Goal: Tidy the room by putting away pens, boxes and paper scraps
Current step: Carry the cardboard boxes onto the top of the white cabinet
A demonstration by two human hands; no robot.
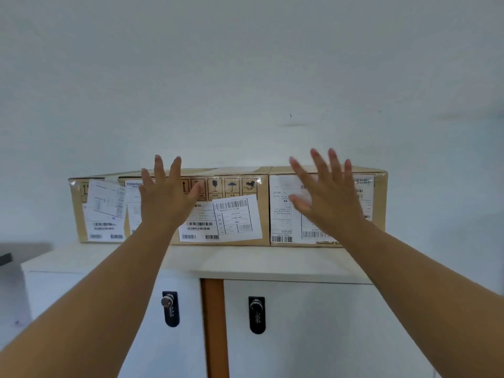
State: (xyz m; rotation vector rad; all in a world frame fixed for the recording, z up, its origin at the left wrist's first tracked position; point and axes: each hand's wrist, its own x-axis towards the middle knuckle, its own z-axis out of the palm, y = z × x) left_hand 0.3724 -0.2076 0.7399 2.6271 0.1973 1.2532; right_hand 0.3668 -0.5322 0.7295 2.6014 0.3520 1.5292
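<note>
Atop the white cabinet [245, 261], against the far wall: left box [237, 186] and right box [283, 214] end to end, long axes running left-right, labelled faces near. Left hand [163, 197] raised before left box, fingers spread and straight. Right hand [327, 197] likewise before right box, blurred. Contact: cannot tell.

Both arms outstretched; left hand [163, 195] and right hand [327, 197] seemingly open, fingers spread.

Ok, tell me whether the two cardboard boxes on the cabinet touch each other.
Touching. The head view shows the left cardboard box butted flush against the right cardboard box, their front faces meeting along one seam with no gap.
</note>
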